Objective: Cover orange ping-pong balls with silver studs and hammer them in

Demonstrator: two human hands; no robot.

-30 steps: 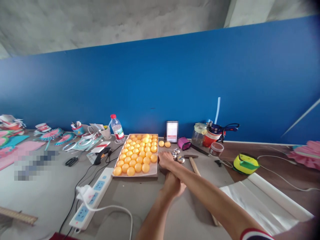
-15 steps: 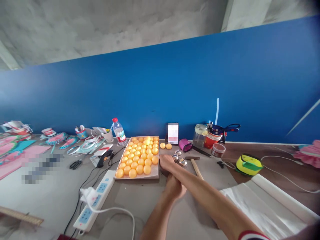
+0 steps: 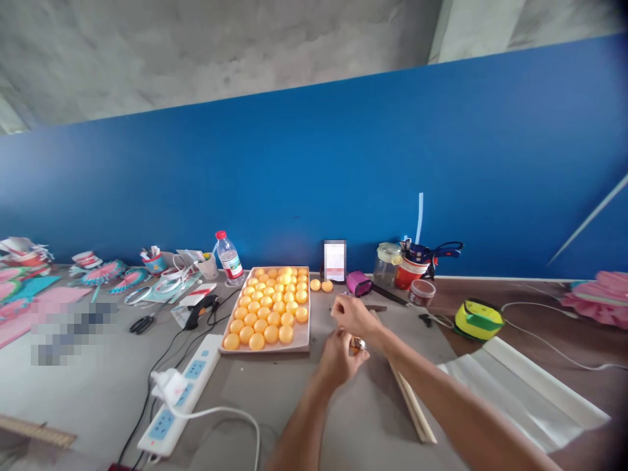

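Note:
My left hand (image 3: 339, 361) is closed around a shiny, silver, ball-like thing (image 3: 358, 345) with an orange tint, low over the grey table. Just above and beyond it is my right hand (image 3: 354, 316), its fingers pinched together; whatever they hold is hidden. Left of both hands lies a shallow box (image 3: 310, 327) filled with orange balls (image 3: 261, 325). Two more orange balls (image 3: 320, 286) rest outside the box. A hammer (image 3: 377, 308) lies partly behind my right hand, and pale wooden sticks (image 3: 415, 405) lie under my right forearm.
A white power strip (image 3: 182, 392) with a plugged cord lies at front left. Along the blue partition stand a water bottle (image 3: 229, 258), a phone-like screen (image 3: 335, 261), a clear jar (image 3: 388, 265) and a red cup (image 3: 410, 273). White sheet material (image 3: 524, 392) lies at right.
My hands were crossed beside the box; now they have come apart somewhat, the right moving right. The shiny ball now shows in my left hand. The view has shifted slightly.

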